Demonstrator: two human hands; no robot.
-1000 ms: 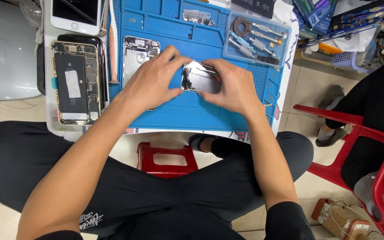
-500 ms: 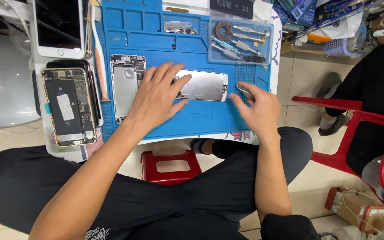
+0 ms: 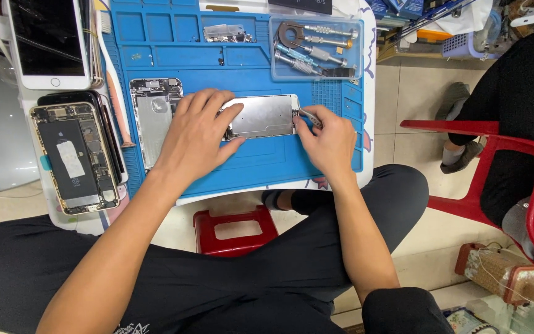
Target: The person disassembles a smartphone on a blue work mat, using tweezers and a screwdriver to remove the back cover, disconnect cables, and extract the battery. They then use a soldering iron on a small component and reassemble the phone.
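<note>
Flat on the blue silicone work mat (image 3: 242,164), the silvery rectangular metal phone plate (image 3: 262,116) lies between the hands. The left hand (image 3: 198,131) presses spread fingers on its near end; the right hand (image 3: 327,139) pinches thin metal tweezers (image 3: 308,115) at its far edge.

Pale tiled floor (image 3: 415,86), red plastic chair (image 3: 526,161) at right, red stool (image 3: 236,232) beneath.

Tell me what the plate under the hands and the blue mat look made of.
Plate: likely thin metal, a silvery brushed sheen with glare. Blue mat: probably silicone or rubber, matte, with moulded compartments. Left hand presses the plate; right hand works its end.
</note>
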